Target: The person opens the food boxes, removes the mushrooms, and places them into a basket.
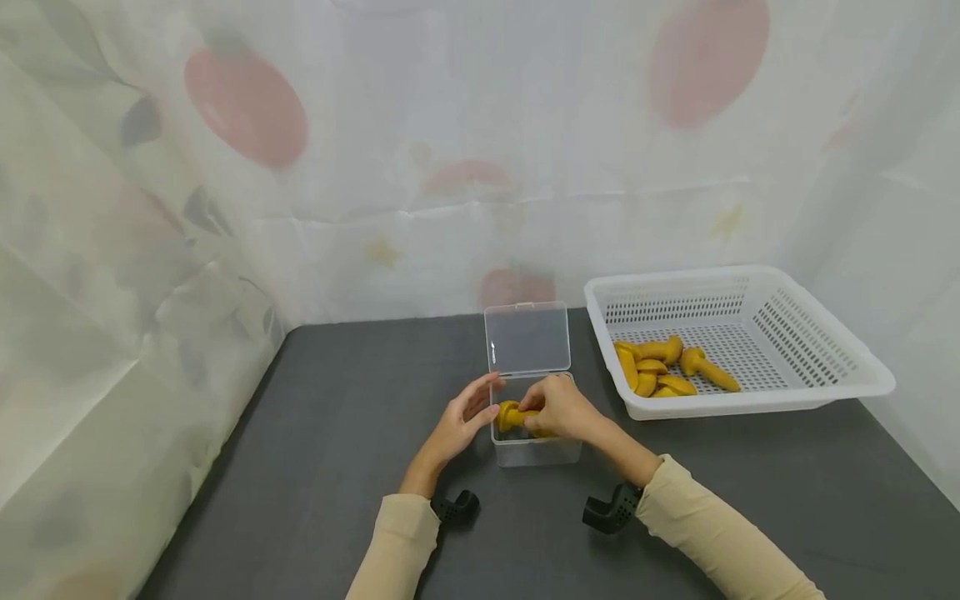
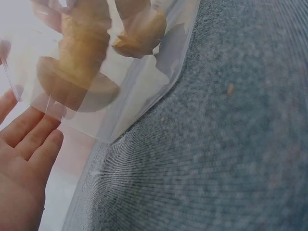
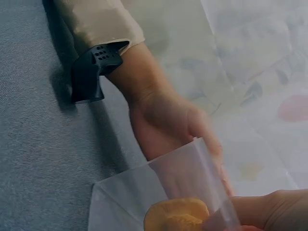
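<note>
A clear plastic box stands on the dark table with its hinged lid tipped back. Inside it are yellow mushrooms; one mushroom lies with its cap toward the box's left wall. My right hand reaches in from the right and pinches this mushroom by its stem. Against the left side of the box rests my left hand, its fingers fairly straight along the wall. Through the clear wall, the left wrist view shows the mushroom and part of a second mushroom.
To the right sits a white perforated basket with several yellow mushrooms at its left end. A printed curtain hangs behind the table and along the left. Both wrists wear black camera mounts.
</note>
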### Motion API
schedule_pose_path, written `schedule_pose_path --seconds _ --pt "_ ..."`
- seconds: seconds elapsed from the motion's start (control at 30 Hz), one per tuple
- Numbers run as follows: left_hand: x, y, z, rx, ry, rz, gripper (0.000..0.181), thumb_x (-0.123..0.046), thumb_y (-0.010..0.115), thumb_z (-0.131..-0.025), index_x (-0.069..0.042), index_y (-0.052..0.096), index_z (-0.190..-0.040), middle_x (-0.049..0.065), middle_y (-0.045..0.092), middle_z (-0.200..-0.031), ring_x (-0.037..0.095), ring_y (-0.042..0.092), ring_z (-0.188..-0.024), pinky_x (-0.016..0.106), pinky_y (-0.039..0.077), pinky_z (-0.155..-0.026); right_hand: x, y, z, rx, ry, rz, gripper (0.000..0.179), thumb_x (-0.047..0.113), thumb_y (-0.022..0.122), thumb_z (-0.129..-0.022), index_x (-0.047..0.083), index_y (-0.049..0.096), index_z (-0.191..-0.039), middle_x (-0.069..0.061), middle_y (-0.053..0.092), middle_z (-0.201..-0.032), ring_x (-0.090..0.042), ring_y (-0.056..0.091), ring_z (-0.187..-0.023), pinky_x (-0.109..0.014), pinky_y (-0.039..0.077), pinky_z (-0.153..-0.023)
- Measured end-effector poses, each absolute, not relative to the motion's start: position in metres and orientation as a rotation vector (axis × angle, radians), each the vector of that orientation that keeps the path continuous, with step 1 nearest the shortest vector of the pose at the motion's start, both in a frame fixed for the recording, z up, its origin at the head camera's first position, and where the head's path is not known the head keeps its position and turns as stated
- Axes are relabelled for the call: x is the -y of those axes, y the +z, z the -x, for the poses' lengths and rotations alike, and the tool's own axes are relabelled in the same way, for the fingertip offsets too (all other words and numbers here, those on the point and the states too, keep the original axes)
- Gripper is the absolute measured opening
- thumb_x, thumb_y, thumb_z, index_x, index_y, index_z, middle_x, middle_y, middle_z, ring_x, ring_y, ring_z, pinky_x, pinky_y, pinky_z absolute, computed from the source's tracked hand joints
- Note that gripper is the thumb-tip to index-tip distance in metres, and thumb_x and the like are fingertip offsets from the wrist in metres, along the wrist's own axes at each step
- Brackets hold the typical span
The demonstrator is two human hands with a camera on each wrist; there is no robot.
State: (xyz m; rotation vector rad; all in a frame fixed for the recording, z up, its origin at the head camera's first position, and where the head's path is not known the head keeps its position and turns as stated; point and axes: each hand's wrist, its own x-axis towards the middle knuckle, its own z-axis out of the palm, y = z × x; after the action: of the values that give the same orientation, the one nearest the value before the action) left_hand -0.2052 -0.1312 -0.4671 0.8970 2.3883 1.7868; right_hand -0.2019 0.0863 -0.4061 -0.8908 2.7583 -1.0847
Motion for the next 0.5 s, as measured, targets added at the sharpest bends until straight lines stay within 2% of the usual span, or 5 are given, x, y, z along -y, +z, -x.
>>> schedule_pose_path --seconds 0.5 --pt "0.1306 -0.4681 0.2063 -2.388 1.795 -0.869 0.052 -0.008 0.052 -0.099 -0.002 0.035 -0.147 0.026 0.046 -0.145 0.042 0.042 -0.138 0.056 0.032 -0.115 -0.0956 -0.396 0.1996 -2.794 -1.144 0.862 0.012 0.004 0.071 -0.082 0.0 0.076 -0.091 -0.014 0.077 -0.088 -0.022 0.071 -0.077 -0.029 0.06 -0.069"
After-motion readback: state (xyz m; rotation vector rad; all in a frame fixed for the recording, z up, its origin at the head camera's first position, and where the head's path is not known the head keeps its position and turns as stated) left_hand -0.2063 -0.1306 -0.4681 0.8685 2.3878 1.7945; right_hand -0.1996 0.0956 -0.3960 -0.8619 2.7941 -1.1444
